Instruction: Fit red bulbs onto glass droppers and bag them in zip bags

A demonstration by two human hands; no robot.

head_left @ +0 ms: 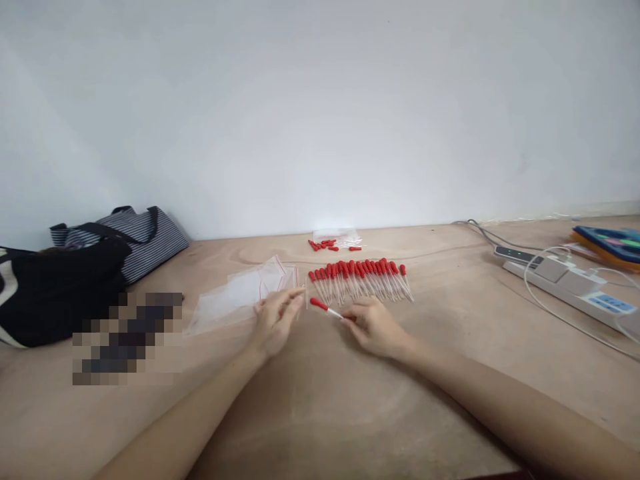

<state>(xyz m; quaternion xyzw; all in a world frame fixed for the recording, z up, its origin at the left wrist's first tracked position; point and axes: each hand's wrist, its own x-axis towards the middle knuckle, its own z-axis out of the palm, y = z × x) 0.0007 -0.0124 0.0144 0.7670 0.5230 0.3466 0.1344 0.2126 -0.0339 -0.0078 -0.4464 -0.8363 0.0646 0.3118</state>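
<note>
A glass dropper with a red rubber bulb (319,304) is pinched in my right hand (373,327); its bulb end points left, toward my other hand. Over the right end of several clear zip bags (233,297) with red edge lines, my left hand (276,321) has its thumb and index finger at a clear bag edge (306,295) and seems to grip it. Just behind both hands lies a row of several droppers (357,277), side by side, red bulbs facing the wall.
Loose red bulbs (323,245) and a clear bag with thin tubes (345,237) lie near the wall. At the left are a striped bag (150,243), a black bag (60,287) and a pixelated dark patch. A power strip (575,287) with cables and a blue-orange object (607,243) are at the right.
</note>
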